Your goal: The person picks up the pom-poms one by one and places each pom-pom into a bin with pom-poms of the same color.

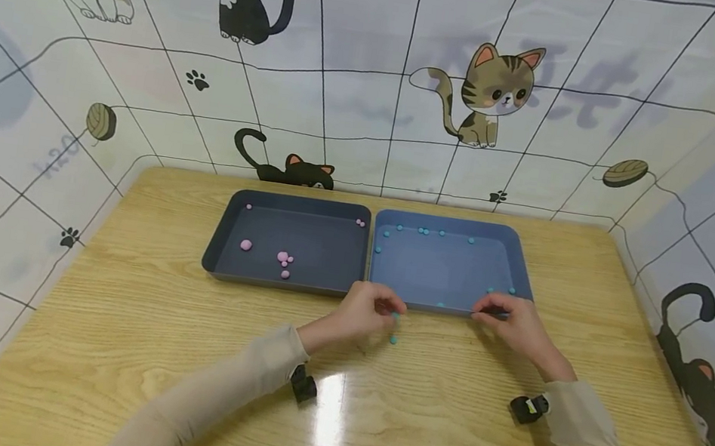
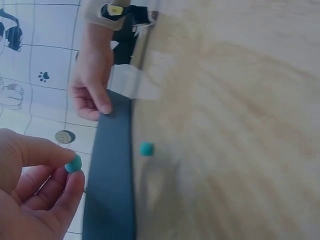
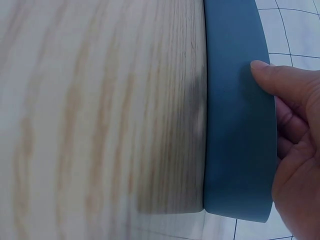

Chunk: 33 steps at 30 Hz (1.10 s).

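Observation:
My left hand (image 1: 362, 311) pinches a small teal ball (image 2: 74, 163) between thumb and fingertip, just off the near left corner of the blue tray (image 1: 433, 268). Below that hand, in front of the tray, another teal ball (image 1: 393, 340) lies on the wooden table. At the tray's near right side, my right hand (image 1: 517, 328) grips the front wall. In the right wrist view the thumb (image 3: 270, 77) presses the outer face, while the other fingers go behind the rim, partly hidden. Several teal balls (image 1: 441, 233) are scattered inside the blue tray, mostly along its far and left edges.
A dark grey tray (image 1: 327, 242) stands against the blue tray's left side, with several pink balls of different sizes, including a larger one (image 1: 246, 245). Both trays sit near the back of the wooden table (image 1: 417, 430). A cat-printed cloth (image 1: 361, 101) rises behind and at both sides.

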Motion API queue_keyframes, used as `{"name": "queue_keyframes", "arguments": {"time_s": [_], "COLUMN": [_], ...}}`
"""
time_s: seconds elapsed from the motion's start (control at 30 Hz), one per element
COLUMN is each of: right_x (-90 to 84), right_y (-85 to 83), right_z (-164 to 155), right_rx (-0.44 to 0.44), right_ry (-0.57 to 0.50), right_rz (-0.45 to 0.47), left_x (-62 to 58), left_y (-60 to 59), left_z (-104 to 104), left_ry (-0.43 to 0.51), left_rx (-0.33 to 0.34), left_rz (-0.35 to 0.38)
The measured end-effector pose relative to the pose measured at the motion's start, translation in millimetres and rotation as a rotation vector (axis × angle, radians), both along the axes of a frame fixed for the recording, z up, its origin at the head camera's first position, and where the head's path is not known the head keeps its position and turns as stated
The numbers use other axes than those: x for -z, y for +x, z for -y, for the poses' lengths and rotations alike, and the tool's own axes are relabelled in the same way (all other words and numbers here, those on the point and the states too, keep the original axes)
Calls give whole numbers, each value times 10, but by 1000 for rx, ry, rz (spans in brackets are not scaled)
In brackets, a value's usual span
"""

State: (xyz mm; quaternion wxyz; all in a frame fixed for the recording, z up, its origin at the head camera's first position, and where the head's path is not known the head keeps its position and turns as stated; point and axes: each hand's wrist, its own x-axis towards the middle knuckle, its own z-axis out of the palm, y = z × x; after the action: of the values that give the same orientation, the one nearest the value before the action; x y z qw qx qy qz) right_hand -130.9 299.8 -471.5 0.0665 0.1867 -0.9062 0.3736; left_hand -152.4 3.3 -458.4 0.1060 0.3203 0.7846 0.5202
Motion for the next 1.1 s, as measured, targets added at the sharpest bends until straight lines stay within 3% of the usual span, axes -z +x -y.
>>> {"name": "queue_keyframes", "arguments": {"time_s": [0.33, 0.6, 0.83, 1.1], "right_x": [-2, -3, -2, 18], "right_y": [0, -1, 4, -7], "right_z": [3, 1, -1, -10], "right_rx": [-2, -7, -5, -5], "right_ry": [3, 3, -1, -3], "right_rz": [-10, -14, -15, -11], "left_x": [-227, -365, -414, -389], "left_y": [-216, -435, -626, -732], "left_z": [-6, -85, -181, -232], "left_ry": [42, 52, 75, 101], "left_rx": [-10, -73, -127, -150], "left_rz": [28, 128, 160, 188]}}
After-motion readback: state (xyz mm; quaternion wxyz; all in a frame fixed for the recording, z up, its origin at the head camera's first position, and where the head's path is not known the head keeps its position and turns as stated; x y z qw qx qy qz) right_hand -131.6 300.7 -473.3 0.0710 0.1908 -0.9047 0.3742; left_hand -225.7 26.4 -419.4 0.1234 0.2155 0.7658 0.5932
